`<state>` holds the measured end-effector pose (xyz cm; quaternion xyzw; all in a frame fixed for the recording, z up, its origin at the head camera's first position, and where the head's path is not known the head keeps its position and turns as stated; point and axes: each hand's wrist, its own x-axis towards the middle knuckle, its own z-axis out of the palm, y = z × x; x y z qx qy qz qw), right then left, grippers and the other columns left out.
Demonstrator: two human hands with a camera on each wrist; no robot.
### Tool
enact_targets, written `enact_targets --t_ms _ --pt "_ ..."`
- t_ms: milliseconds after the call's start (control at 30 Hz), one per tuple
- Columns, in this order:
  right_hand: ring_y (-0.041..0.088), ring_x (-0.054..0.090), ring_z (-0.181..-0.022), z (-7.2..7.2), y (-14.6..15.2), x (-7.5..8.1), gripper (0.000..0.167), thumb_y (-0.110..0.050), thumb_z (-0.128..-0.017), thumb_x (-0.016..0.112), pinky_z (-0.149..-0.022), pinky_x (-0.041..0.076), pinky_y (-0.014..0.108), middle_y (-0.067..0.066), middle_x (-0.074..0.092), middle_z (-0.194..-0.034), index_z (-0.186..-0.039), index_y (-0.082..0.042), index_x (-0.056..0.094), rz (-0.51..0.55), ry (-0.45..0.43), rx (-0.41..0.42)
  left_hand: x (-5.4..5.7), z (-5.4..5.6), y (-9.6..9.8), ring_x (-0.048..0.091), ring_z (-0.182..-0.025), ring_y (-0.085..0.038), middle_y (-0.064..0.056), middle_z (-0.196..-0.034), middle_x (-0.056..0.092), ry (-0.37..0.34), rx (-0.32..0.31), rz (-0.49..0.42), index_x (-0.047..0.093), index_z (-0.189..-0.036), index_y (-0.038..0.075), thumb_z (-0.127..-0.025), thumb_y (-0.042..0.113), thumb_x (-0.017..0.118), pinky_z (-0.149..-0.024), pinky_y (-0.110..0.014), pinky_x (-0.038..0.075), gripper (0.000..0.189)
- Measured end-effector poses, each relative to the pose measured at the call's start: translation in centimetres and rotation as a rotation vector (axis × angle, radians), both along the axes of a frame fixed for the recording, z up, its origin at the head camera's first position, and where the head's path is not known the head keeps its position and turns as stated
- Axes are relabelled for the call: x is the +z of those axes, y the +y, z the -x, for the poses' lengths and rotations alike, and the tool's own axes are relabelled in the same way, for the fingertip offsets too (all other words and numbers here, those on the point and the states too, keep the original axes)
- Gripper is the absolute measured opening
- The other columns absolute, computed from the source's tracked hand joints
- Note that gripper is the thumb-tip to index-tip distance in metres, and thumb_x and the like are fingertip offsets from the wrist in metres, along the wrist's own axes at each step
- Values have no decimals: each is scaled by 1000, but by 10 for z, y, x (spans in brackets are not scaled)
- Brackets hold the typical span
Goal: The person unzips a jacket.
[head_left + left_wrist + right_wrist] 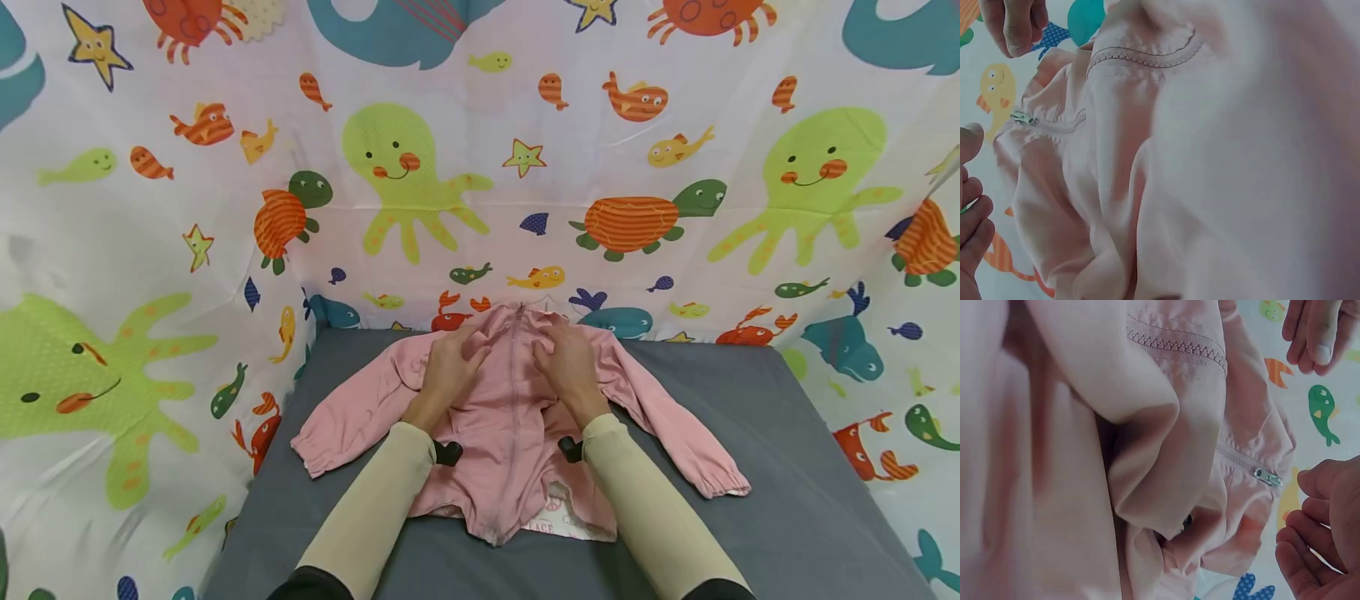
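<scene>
A pink zip-up jacket (502, 417) lies front up with its sleeves spread to both sides and its collar toward the back. Its zipper runs down the middle, closed, with the metal pull (1266, 477) up at the collar. Over the left chest hovers my left hand (450, 367), fingers loosely bent and nothing in them. My right hand (566, 362) mirrors it on the other side, also holding nothing. Both wrist views show the hands beyond the bunched cloth, palms facing each other. At the hem, white lining (558, 521) with printed letters shows.
The jacket lies on a grey surface (750, 400). A white sheet (480, 233) printed with sea animals hangs behind and along both sides. The left sleeve (352, 417) and right sleeve (690, 433) reach out past the forearms.
</scene>
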<state>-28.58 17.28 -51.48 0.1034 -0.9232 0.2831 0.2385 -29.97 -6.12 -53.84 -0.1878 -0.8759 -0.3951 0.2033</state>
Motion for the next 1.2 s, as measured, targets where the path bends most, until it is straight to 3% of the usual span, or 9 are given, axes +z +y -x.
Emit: enact_targets --t_ms 200,433,533,633,833,1033,1100,1200 --pt "41 73 -117 9 -2 -6 34 -15 -99 79 -107 56 58 18 80 -125 -129 0 79 1 -63 -20 -2 14 11 72 -127 -38 -19 -139 75 -25 4 -1 71 -145 6 -96 14 85 -112 -54 55 51" --pt "40 74 -116 19 -5 -10 33 -17 -98 78 -106 56 56 18 81 -121 -126 1 80 -5 -54 -24 4 36 24 76 -102 -35 -21 -123 78 -20 -45 18 70 -142 0 -97 14 84 -97 -50 61 49" --pt "40 74 -116 22 -8 -12 32 -16 -98 79 -107 56 56 18 81 -120 -125 1 80 -13 -62 -24 6 47 28 76 -114 -36 -21 -129 76 -42 -45 49 69 -143 -1 -97 14 84 -101 -50 61 51" --pt "41 73 -119 26 -11 -15 31 -13 -96 81 -110 55 56 18 81 -120 -123 1 81 -9 -53 -17 7 57 32 69 -134 -37 -20 -144 71 -94 -47 84 64 -148 -2 -97 17 84 -114 -50 54 57" --pt "41 73 -117 35 -14 -23 28 -11 -95 81 -108 55 55 17 82 -118 -120 0 82 -8 -20 -8 3 72 43 63 -141 -39 -21 -149 67 -184 -61 132 61 -153 0 -101 22 81 -121 -50 48 60" --pt "39 75 -111 41 -14 -25 27 -14 -97 81 -101 59 54 17 81 -118 -121 -1 82 22 -42 -30 2 79 51 68 -131 -40 -23 -139 73 -167 -58 118 67 -145 -2 -101 21 80 -115 -50 52 52" --pt "39 75 -111 42 -16 -25 25 -14 -97 81 -100 59 54 16 81 -117 -119 -2 82 24 -35 -31 1 79 51 73 -122 -36 -20 -130 77 -158 -68 110 72 -139 -2 -102 21 78 -108 -48 56 44" --pt "39 74 -110 43 -18 -24 22 -14 -97 81 -97 59 54 14 82 -113 -116 -4 83 18 -18 -33 0 78 50 72 -96 -29 -16 -102 79 -158 -95 106 79 -127 3 -105 21 73 -88 -41 58 29"
